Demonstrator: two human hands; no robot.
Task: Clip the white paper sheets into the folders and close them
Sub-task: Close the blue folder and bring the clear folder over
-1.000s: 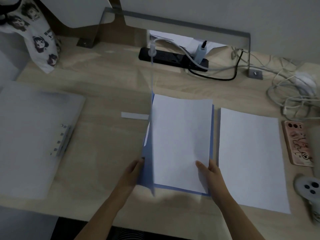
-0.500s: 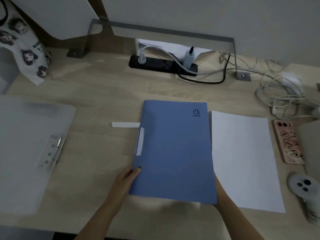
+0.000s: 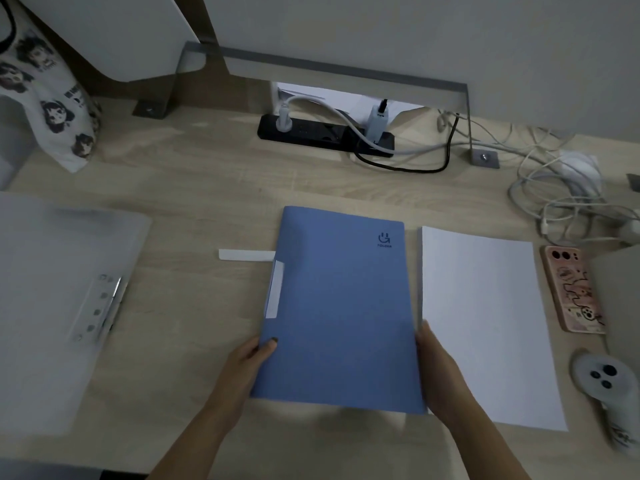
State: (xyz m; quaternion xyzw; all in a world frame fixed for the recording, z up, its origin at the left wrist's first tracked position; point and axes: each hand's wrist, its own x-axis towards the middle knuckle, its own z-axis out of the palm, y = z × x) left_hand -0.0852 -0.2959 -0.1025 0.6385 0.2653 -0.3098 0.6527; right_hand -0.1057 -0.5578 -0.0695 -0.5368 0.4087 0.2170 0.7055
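The blue folder (image 3: 339,306) lay closed in the middle of the pale wood-grain desk (image 3: 207,188). It was a flat rectangle with a matte, finely grained cover and square corners. A narrow white strip (image 3: 275,289) ran along part of its left spine edge, and a small dark logo (image 3: 384,239) sat in the far right corner, upright to the person. Its long axis ran away from the person, spine to the left and opening edge to the right. A soft shadow showed under the near edge.

The left hand (image 3: 249,362) gripped the near left edge, with the thumb on the cover and the fingers hidden beneath. The right hand (image 3: 436,368) held the near right edge, its thumb lying along it and its fingers out of sight.

Just right of the folder lay a smooth white paper sheet (image 3: 485,323), its long axis nearly parallel to the folder's and a thin line of desk between them. A loose white slip (image 3: 242,255) lay flat by the folder's left side.

At far left a frosted translucent folder (image 3: 52,306) lay open, with a metal clip (image 3: 104,306) on its inner face. Beyond the sheet were a phone in a pink patterned case (image 3: 571,289) and a rounded white controller (image 3: 602,375). A black power strip (image 3: 325,136), tangled pale cables (image 3: 561,199) and a cloth bag printed with cartoon faces (image 3: 45,98) lined the back.
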